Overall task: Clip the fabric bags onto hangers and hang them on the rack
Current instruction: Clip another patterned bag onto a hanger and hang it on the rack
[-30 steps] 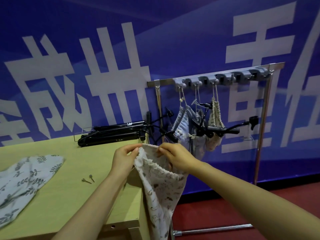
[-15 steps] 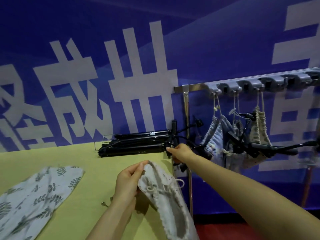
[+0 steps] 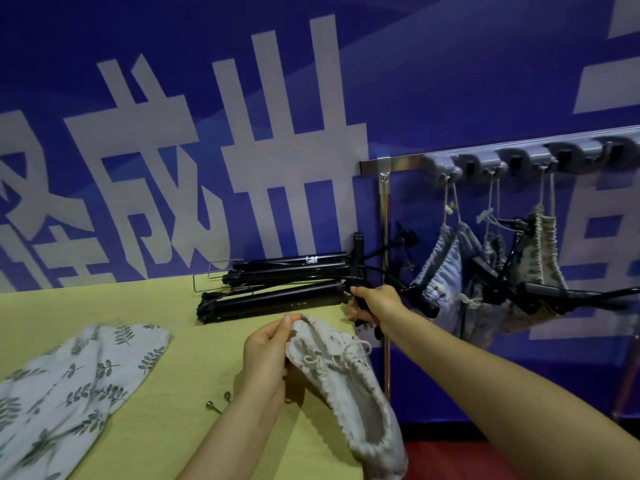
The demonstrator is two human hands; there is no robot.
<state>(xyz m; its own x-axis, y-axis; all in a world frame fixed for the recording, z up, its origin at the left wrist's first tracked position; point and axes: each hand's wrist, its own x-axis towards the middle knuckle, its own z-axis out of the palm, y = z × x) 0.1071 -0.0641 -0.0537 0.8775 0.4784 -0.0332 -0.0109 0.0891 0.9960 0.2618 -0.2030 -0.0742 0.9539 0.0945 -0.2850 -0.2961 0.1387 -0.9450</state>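
The fingers (image 3: 284, 323) of the left hand (image 3: 266, 355) are pinching the gathered mouth of the drawstring bag (image 3: 346, 375) against the thumb. They are holding it over the right edge of the desk (image 3: 156, 306), and the body of the bag is sagging past that edge. The fingers (image 3: 358, 292) of the right hand (image 3: 375, 304) are curling round the end of one black hanger in the stack of clip hangers (image 3: 273, 289) lying at the desk's back right corner. A leaf-print bag (image 3: 69, 386) is lying unclipped at the desk's left edge. Several hung bags (image 3: 446, 268) are dangling from the rack (image 3: 398, 164) just beyond the desk. Risk: the hangers appear interlocked, so drawing one out is likely to drag its neighbours off the right edge. The one-handed pinch may also slip and drop the bag to the floor, and the loose drawstring may snag a clip. Compared with a second ago, the right hand has left the bag's mouth and reached the stack, and the bag is now hanging from the left hand alone.
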